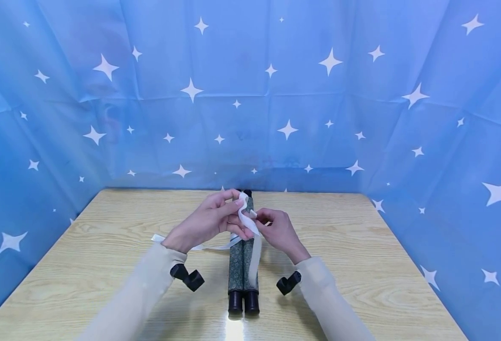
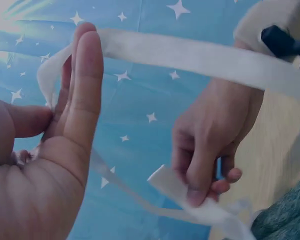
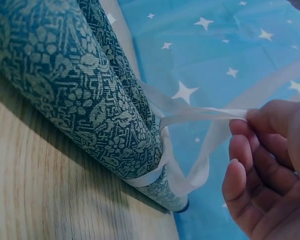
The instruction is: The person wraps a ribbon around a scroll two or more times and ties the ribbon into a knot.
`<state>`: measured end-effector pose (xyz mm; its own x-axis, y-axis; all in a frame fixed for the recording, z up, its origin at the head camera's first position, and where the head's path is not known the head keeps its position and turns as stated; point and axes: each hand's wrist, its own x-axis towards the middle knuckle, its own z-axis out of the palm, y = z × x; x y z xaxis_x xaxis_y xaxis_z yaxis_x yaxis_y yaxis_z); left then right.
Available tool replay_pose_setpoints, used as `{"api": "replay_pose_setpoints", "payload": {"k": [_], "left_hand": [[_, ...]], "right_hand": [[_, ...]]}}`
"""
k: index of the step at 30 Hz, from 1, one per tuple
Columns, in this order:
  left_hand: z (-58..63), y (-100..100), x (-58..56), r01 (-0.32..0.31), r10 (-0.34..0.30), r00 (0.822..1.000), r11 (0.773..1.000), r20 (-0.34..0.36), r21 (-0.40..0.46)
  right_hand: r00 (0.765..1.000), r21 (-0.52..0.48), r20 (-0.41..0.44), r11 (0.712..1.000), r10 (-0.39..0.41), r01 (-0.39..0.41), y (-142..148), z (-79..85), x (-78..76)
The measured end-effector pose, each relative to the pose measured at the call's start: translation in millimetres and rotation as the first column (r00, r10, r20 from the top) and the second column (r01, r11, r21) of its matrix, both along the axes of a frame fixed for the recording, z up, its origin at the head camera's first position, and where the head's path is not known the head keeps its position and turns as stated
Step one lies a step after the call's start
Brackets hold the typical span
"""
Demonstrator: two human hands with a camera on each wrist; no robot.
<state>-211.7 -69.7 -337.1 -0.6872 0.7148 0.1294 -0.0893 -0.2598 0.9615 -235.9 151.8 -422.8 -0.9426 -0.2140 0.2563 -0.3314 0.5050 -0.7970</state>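
A hand scroll [image 1: 236,270], rolled from both ends into two green patterned rolls with dark knobs, lies lengthwise on the table. White ribbon [image 3: 145,178] is wrapped around the rolls. My left hand [image 1: 208,218], above the scroll's far half, pinches a length of the ribbon [image 2: 190,57] between thumb and fingers; it passes over the fingers and hangs down in front of the right roll. To the right of the scroll, my right hand [image 1: 279,232] pinches another part of the ribbon between thumb and index finger, pulled out from the rolls. A knot cannot be made out.
The wooden table [image 1: 340,265] extends on both sides of the scroll. Another stretch of white ribbon [image 1: 158,237] lies to the left, partly behind the left wrist. A blue cloth with white stars [image 1: 250,94] hangs around the table's back and sides.
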Motion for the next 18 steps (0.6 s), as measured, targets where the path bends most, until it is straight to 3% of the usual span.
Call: {"api": "replay_pose_setpoints", "payload": {"k": [4, 7, 10, 12, 13, 15, 17, 18], "left_hand": [[-12.1, 2.3, -0.7, 0.02, -0.02, 1.0, 1.0, 0.005, -0.001], [-25.6, 0.6, -0.7, -0.007, 0.003, 1.0, 0.993, -0.03, -0.119], [-41.2, 0.5, 0.9, -0.053, 0.028, 0.996, 0.956, -0.089, -0.287], [-50.8, 1.4, 3.0, -0.085, 0.023, 0.989, 0.902, -0.149, -0.423], [-54.6, 2.1, 4.3, -0.111, 0.011, 0.98, 0.862, -0.201, -0.495], [-59.7, 3.2, 6.7, -0.196, -0.021, 0.947, 0.752, -0.32, -0.629], [-61.0, 3.2, 8.5, -0.316, -0.032, 0.901, 0.634, -0.432, -0.706], [-60.7, 2.7, 8.6, -0.373, -0.026, 0.878, 0.586, -0.477, -0.719]], "right_hand": [[1.0, -0.019, 0.007, 1.0, 0.006, -0.006, 1.3, -0.1, -0.2], [1.0, -0.022, 0.006, 1.0, 0.013, -0.013, 1.3, 0.2, -0.6], [1.0, -0.013, 0.007, 1.0, 0.007, -0.007, 1.5, -0.7, -1.5], [1.0, -0.01, 0.012, 1.0, 0.002, -0.002, 1.5, -1.5, -1.6], [1.0, -0.008, 0.013, 1.0, -0.001, 0.001, 1.6, -2.0, -1.6], [1.0, -0.005, 0.013, 1.0, -0.004, 0.004, 1.4, -2.5, -1.1], [1.0, -0.001, 0.013, 1.0, -0.003, 0.003, 1.4, -2.1, -0.6], [1.0, -0.002, 0.012, 1.0, 0.0, 0.0, 1.3, -1.7, -0.3]]}}
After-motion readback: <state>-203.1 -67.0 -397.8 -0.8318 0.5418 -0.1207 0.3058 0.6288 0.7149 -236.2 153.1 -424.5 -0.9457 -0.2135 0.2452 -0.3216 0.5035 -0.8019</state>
